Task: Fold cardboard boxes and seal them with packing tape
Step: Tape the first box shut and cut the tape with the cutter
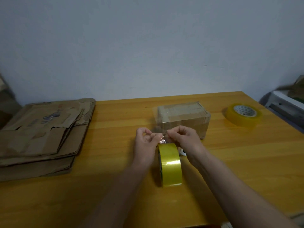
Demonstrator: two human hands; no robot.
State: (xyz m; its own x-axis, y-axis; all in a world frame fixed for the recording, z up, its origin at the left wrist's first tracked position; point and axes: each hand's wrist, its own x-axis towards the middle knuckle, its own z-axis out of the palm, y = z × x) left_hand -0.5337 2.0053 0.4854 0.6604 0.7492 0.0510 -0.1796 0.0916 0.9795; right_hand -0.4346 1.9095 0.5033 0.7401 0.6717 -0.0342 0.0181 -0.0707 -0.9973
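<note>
Flat cardboard (41,137) lies stacked at the table's (115,186) left. Our left hand (144,139) and right hand (182,137) pinch the tape strip (158,127) above the upright roll (170,165), before the box (184,117). The film is thin, clingy and tear-prone; we grip its edges.

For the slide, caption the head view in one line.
Both hands, left and right, pinch clear tape pulled from an upright yellow roll toward a taped cardboard box.
</note>
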